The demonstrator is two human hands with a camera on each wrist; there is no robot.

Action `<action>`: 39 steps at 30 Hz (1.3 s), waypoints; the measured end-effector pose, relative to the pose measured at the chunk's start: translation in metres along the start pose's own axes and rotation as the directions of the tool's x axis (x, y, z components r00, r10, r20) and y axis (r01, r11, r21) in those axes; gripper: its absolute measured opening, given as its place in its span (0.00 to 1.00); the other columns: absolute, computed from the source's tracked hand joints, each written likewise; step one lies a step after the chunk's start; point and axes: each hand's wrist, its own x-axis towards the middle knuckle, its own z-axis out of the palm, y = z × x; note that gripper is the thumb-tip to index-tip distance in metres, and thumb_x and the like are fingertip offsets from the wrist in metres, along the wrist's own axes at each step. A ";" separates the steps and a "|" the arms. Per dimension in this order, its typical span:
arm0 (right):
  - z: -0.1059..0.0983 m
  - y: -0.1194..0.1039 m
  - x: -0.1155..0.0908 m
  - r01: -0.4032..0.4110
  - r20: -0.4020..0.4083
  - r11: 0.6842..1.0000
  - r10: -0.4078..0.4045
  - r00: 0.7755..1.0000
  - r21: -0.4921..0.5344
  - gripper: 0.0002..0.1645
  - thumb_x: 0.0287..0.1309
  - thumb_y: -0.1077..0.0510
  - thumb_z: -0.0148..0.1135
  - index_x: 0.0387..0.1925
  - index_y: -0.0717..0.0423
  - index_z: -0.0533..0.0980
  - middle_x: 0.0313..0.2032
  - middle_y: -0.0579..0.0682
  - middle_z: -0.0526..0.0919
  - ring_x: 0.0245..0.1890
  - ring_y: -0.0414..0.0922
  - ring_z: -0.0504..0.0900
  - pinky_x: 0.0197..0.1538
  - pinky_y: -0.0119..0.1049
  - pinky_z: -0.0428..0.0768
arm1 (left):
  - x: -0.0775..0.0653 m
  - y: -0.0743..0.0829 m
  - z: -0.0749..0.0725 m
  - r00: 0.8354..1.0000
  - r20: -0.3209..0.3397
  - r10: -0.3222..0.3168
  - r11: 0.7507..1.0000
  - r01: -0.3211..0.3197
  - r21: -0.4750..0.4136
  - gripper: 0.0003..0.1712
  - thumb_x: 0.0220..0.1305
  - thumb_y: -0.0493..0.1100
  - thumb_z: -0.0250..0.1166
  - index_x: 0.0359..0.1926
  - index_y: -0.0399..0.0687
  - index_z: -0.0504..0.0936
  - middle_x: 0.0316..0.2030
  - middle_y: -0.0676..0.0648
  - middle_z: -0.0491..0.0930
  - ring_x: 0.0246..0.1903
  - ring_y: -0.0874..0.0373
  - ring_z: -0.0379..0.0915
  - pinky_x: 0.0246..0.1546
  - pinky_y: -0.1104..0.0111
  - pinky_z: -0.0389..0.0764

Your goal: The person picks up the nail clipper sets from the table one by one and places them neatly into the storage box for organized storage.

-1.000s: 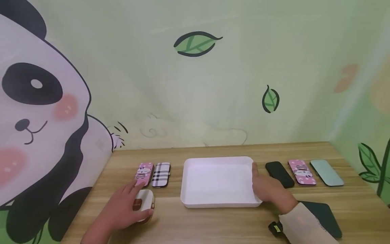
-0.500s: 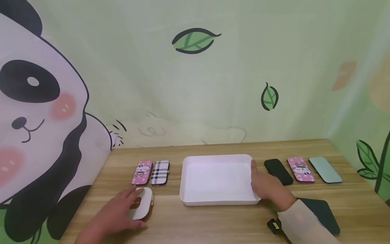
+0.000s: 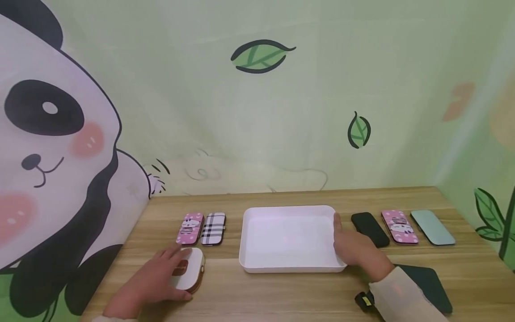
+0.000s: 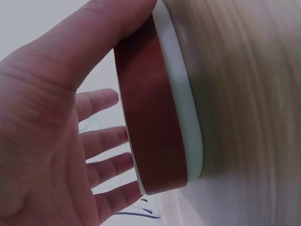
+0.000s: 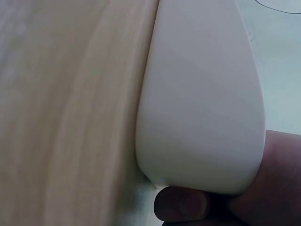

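Near the left front of the wooden table (image 3: 229, 295), my left hand (image 3: 150, 281) holds a rounded case (image 3: 192, 270) with a white lid and brown side. In the left wrist view, the thumb lies against the case's brown side (image 4: 153, 117) and the fingertips (image 4: 120, 136) meet its opposite edge. A shallow white tray (image 3: 289, 241) stands mid-table. My right hand (image 3: 358, 250) grips its right side, thumb along the rim. In the right wrist view, a fingertip (image 5: 181, 205) curls around the tray's corner (image 5: 202, 155); the other fingers are mostly hidden.
Behind the rounded case lie a pink printed case (image 3: 190, 228) and a plaid case (image 3: 213, 229). Right of the tray are a black case (image 3: 370, 229), another pink case (image 3: 399, 226) and a pale mint one (image 3: 432, 228). My right sleeve partly covers a dark green flat object (image 3: 430, 286).
My left hand has shifted slightly left and toward me on the rounded case, uncovering the pink case and more of the lid. The right hand and tray keep their places.
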 end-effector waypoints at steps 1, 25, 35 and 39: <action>0.000 0.000 0.000 0.000 -0.002 1.000 0.000 1.000 -0.001 0.46 0.72 0.56 0.44 0.77 0.67 0.31 0.18 0.49 0.71 0.14 0.44 0.65 0.21 0.37 0.63 | 0.000 0.001 0.000 1.000 0.003 -0.002 1.000 0.002 0.001 0.69 0.29 0.80 0.75 0.72 0.52 0.68 0.71 0.37 0.64 0.67 0.34 0.61 0.62 0.39 0.67; 0.004 0.003 0.003 0.013 -0.022 1.000 -0.013 1.000 -0.014 0.46 0.73 0.55 0.44 0.77 0.67 0.32 0.16 0.48 0.70 0.13 0.43 0.64 0.20 0.35 0.62 | 0.002 0.001 0.001 0.999 0.037 -0.019 0.998 0.021 -0.051 0.70 0.25 0.73 0.81 0.73 0.56 0.66 0.70 0.39 0.65 0.66 0.36 0.62 0.63 0.37 0.64; 0.002 0.002 0.002 0.023 -0.030 1.000 -0.023 0.999 -0.020 0.46 0.72 0.56 0.45 0.77 0.69 0.34 0.16 0.47 0.70 0.13 0.42 0.64 0.19 0.35 0.61 | 0.008 -0.003 0.003 0.999 0.036 -0.020 0.999 0.021 -0.035 0.69 0.24 0.75 0.80 0.72 0.60 0.67 0.67 0.44 0.68 0.64 0.41 0.64 0.62 0.39 0.67; 0.002 0.001 0.002 0.023 -0.028 1.000 -0.024 0.999 -0.018 0.46 0.72 0.56 0.46 0.77 0.69 0.34 0.16 0.47 0.70 0.12 0.42 0.64 0.19 0.35 0.61 | 0.010 -0.002 0.004 0.998 0.047 -0.035 0.999 0.037 -0.032 0.68 0.24 0.76 0.80 0.71 0.62 0.68 0.67 0.44 0.69 0.63 0.42 0.65 0.61 0.39 0.67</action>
